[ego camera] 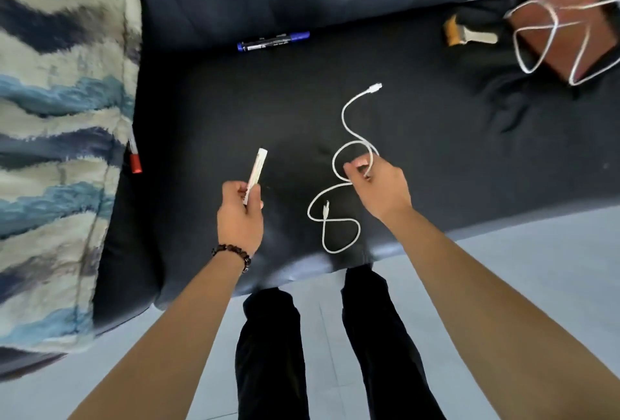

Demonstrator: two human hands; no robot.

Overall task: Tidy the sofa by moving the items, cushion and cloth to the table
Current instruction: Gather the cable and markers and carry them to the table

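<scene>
Cable [349, 124] and stick [255, 169] are held over the sofa [436, 151].
The thin white cable, looped mid-frame, is pinched by the right hand [379, 188]; the white stick is clamped in the left hand [240, 215].

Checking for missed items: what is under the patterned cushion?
A red-capped marker pokes out from under the edge of the cushion. Only its cap and a short white stretch show; anything further beneath is covered.

Both forearms [174, 329] are bare up to the frame's edge; a bracelet [234, 252] of dark, round beads circles the left wrist; black trousers [268, 352] cover both legs.
</scene>
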